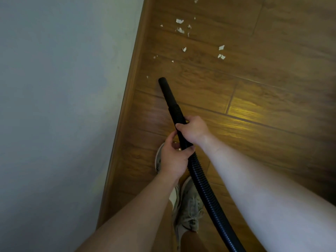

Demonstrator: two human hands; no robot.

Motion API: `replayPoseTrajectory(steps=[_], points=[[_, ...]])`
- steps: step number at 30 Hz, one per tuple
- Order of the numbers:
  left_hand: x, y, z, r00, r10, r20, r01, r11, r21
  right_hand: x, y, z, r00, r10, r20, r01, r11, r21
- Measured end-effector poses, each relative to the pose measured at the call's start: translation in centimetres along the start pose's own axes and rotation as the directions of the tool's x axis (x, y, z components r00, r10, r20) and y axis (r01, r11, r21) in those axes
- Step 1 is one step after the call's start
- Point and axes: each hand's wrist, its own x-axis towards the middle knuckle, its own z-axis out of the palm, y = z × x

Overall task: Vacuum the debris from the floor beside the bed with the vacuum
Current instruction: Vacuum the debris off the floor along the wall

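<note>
Wall (54, 106), pale and bare, fills the left side, with a wooden skirting board (131, 99) running along its foot. Beside that lies the wooden floor (263, 88), where white scraps of debris (180, 20) are scattered near the top, well apart from the nozzle. Left hand (172, 159) curls its fingers around the black ribbed vacuum hose (201, 182), thumb raised off it. Just ahead, right hand (192, 130) is wrapped tight around the same hose, near where the ribbing meets the smooth black nozzle (165, 90). That nozzle points forward and down, its tip close to one small scrap by the skirting. Grey shoes (189, 208) stand under the hands, the hose passing over them toward the lower right.
</note>
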Motion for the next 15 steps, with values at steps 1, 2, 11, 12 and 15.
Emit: replayPoseTrajectory(steps=[1,2,11,12,15], points=[[0.0,0.1,-0.3,1.000,0.001,-0.006,-0.001,1.000,-0.003,0.1,-0.3,0.2,1.000,-0.003,0.008,0.003,1.000,-0.005],[0.1,0.1,-0.5,1.000,0.002,-0.012,-0.002,1.000,-0.006,0.2,-0.5,0.5,1.000,-0.004,0.018,0.004,1.000,-0.008],[1.4,2.0,-1.5,0.999,0.015,-0.050,-0.017,0.999,-0.030,1.6,-3.4,1.0,0.998,0.003,0.065,0.000,0.999,-0.040],[1.7,2.4,-1.5,0.999,0.017,-0.049,-0.018,0.999,-0.026,1.9,-3.7,0.8,0.998,0.005,0.062,-0.002,0.999,-0.044],[2.4,3.7,-1.3,0.999,0.036,-0.029,-0.036,0.999,-0.010,2.5,-4.6,0.0,0.999,0.004,0.051,-0.003,0.999,-0.032]])
